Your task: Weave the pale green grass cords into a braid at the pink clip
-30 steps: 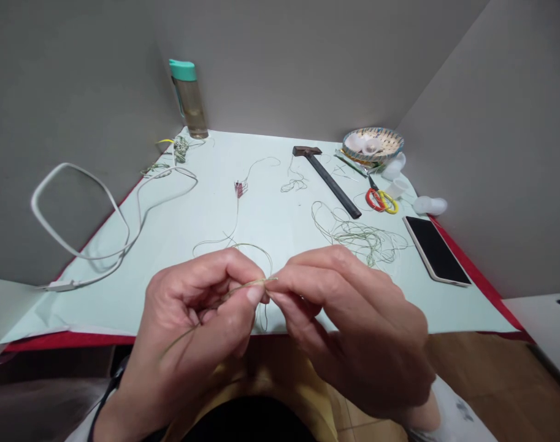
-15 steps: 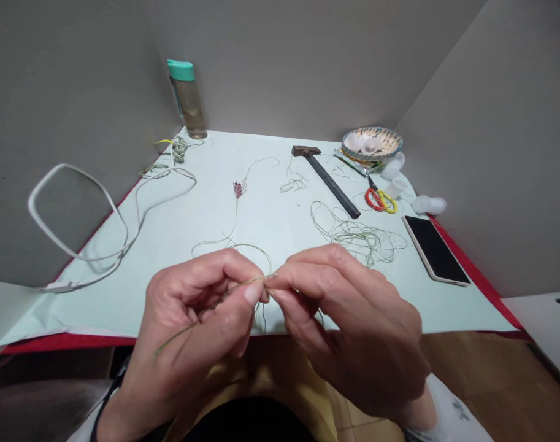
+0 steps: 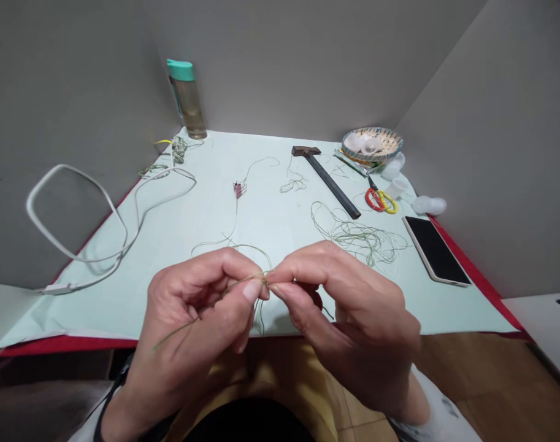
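Observation:
Just beyond the table's front edge, my left hand (image 3: 203, 325) pinches a thin green cord (image 3: 176, 333) between thumb and forefinger. One tail of the cord crosses my left palm, and a loop arches above the fingertips. My right hand (image 3: 356, 319) meets it there, thumb and forefinger closed on the same cord at a small crossing or knot. Fine strands dangle below the fingertips. A short dark end pokes out under my right fingers; what it belongs to is hidden. A small dark red piece (image 3: 238, 190) with threads lies farther back on the table.
A hammer (image 3: 332, 184), scissors (image 3: 381, 201) and tangled green cord (image 3: 362, 236) lie to the right. Beyond are a phone (image 3: 436, 250) and a basket (image 3: 390, 142) with white plastic pieces. A bottle (image 3: 189, 101) and white cable (image 3: 139, 215) are on the left.
My right fingertips have opened slightly and shifted around the crossing point, so more of the dark end shows beneath them. My left hand has barely moved.

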A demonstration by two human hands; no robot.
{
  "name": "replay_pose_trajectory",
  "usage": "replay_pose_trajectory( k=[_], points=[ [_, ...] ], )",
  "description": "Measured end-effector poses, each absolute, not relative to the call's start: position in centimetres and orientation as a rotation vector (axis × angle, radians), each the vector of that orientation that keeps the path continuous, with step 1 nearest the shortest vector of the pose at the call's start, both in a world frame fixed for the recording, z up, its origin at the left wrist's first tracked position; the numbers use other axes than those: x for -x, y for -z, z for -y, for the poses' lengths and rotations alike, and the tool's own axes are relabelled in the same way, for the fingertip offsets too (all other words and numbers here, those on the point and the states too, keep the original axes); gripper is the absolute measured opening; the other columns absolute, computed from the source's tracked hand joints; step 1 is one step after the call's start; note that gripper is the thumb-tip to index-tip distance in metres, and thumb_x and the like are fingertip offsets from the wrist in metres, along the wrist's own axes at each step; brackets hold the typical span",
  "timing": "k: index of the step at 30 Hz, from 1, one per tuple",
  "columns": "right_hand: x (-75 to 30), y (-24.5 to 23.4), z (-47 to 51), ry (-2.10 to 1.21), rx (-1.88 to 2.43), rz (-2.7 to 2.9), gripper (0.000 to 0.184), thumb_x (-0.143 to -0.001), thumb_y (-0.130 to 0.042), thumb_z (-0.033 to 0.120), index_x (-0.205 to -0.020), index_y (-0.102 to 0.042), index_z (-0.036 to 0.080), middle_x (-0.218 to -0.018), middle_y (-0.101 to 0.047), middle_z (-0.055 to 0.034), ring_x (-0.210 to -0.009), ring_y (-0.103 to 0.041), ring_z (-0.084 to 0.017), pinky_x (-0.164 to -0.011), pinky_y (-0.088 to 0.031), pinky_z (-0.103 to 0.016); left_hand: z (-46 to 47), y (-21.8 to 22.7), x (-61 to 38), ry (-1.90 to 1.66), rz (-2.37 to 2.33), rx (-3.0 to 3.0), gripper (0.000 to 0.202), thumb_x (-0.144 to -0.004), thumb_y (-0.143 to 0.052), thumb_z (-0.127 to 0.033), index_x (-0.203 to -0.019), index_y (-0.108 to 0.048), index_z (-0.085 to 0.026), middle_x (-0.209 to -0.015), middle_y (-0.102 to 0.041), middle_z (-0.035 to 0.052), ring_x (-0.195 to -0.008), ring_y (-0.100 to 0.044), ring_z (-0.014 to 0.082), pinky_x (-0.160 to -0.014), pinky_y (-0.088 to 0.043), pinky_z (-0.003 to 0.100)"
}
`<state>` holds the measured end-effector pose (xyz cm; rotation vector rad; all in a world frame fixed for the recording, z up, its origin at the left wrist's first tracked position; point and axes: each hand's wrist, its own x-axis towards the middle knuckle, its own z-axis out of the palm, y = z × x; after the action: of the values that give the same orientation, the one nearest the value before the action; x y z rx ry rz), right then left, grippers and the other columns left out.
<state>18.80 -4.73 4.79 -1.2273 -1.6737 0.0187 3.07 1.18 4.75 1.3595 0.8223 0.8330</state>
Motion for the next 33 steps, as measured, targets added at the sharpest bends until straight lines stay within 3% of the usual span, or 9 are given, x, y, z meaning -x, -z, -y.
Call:
replay_pose_trajectory(
  k=[7,12,18,22,29,33],
  points=[
    [-18.6,-5.0,5.4,0.094,1.335,1.722,0.011,-0.098,-0.062,0.014,-0.091,-0.069,0.018,-0.085,-0.073,0.0028,-0.075,-0.066,-0.006,-0.071,-0.055,-0.017,-0.2,-5.2,-3.7,-0.942,-1.017,-1.474,0.019,-0.079,-0.069,-0.024,-0.06,-0.068,-0.02,-0.045,-0.045,-0.0032,-0.043,-0.034,0.0082,-0.04,-0.022,0.022],
    [-18.4,-4.7,5.2,0.066,1.327,1.657,0.01,-0.095,-0.062,0.012,-0.088,-0.066,0.018,-0.079,-0.07,0.0033,-0.063,-0.06,-0.005,-0.063,-0.053,-0.017,0.1,-5.4,-4.0,-1.001,-1.065,-1.518,0.019,-0.077,-0.067,-0.024,-0.058,-0.067,-0.021,-0.044,-0.042,-0.0038,-0.043,-0.031,0.0084,-0.041,-0.017,0.024],
    [-18.3,-4.3,4.4,-0.311,1.155,1.432,0.009,-0.086,-0.064,0.007,-0.083,-0.065,0.015,-0.074,-0.067,0.0014,-0.061,-0.059,-0.005,-0.056,-0.051,-0.015,-0.2,-5.0,-4.1,-0.936,-0.921,-1.36,0.016,-0.079,-0.069,-0.024,-0.063,-0.07,-0.02,-0.046,-0.042,-0.0042,-0.044,-0.028,0.0071,-0.039,-0.019,0.021],
    [-18.2,-4.3,4.3,-0.482,1.107,1.335,0.008,-0.084,-0.066,0.006,-0.08,-0.065,0.014,-0.072,-0.066,0.0013,-0.057,-0.055,-0.004,-0.055,-0.05,-0.015,-0.8,-4.7,-3.9,-0.893,-0.831,-1.382,0.02,-0.087,-0.068,-0.023,-0.067,-0.069,-0.019,-0.05,-0.05,-0.0029,-0.045,-0.037,0.0076,-0.041,-0.028,0.019],
    [-18.0,-4.4,4.4,-0.373,1.116,1.36,0.009,-0.086,-0.065,0.005,-0.082,-0.067,0.013,-0.075,-0.069,-0.001,-0.065,-0.062,-0.008,-0.055,-0.05,-0.017,-0.4,-4.2,-3.4,-0.963,-0.855,-1.4,0.018,-0.095,-0.066,-0.026,-0.078,-0.07,-0.022,-0.06,-0.054,-0.0038,-0.052,-0.043,0.0079,-0.047,-0.037,0.016],
    [-17.8,-4.3,4.4,-0.269,1.161,1.416,0.012,-0.088,-0.065,0.004,-0.082,-0.067,0.014,-0.075,-0.068,0.0007,-0.064,-0.059,-0.006,-0.055,-0.05,-0.016,0.2,-4.4,-3.7,-1.044,-0.991,-1.481,0.018,-0.09,-0.065,-0.025,-0.073,-0.069,-0.021,-0.056,-0.054,-0.0037,-0.049,-0.037,0.0089,-0.042,-0.028,0.02]
  ],
)
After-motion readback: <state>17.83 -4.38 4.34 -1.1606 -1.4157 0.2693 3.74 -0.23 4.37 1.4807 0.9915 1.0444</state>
